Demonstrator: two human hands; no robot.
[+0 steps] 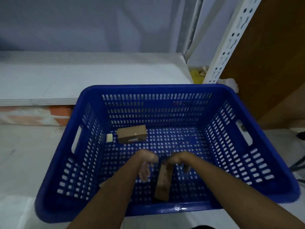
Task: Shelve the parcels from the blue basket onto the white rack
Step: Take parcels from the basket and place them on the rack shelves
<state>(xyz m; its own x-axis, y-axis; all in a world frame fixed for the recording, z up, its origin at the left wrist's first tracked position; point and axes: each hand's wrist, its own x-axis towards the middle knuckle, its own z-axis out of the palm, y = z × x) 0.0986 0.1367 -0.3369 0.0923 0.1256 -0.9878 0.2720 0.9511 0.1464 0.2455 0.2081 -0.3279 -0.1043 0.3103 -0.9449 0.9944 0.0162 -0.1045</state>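
Observation:
The blue basket (165, 210) stands on the floor below me, in front of the white rack's low shelf (66, 76). Both my hands reach down into it. My right hand (178, 161) grips the top end of a brown cardboard parcel (162, 184) that stands on end near the front wall. My left hand (145, 169) hangs just left of that parcel, fingers apart and pointing down, holding nothing. A second brown parcel (132, 134) lies on the basket floor at the back left, with a small white slip (109, 138) beside it.
The rack's perforated white upright (231, 40) rises at the right, with a brown panel (272, 55) behind it. A yellow object (196, 76) sits at the upright's foot. An orange-and-white item (33, 115) lies under the shelf. Dark cables (298, 161) run at the far right.

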